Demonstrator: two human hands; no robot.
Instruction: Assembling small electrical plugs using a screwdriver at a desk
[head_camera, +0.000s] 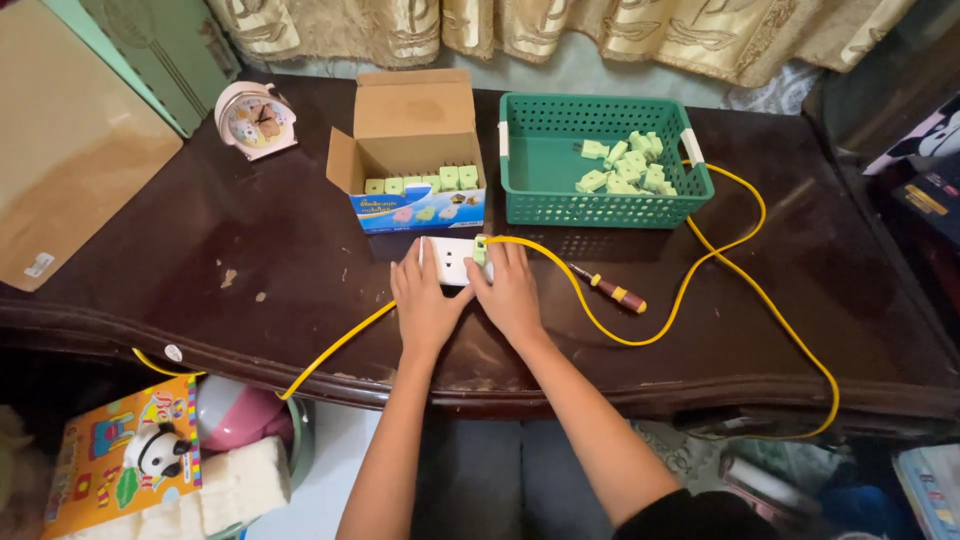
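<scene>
Left hand (424, 300): laid flat, fingers spread, on white socket block (452, 260), frame centre.
Right hand (510, 290): green plug (481, 250) pinched at block's right end.
Yellow cable (700, 265): looped right.
Green basket (540, 160): set above.

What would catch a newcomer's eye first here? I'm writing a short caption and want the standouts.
At the centre of the dark wooden table, the left hand and right hand press on a white socket block with a pale green plug in it. A bright yellow cable loops away to the right. Behind stand a green basket of pale green plugs and an open cardboard box holding more.
</scene>
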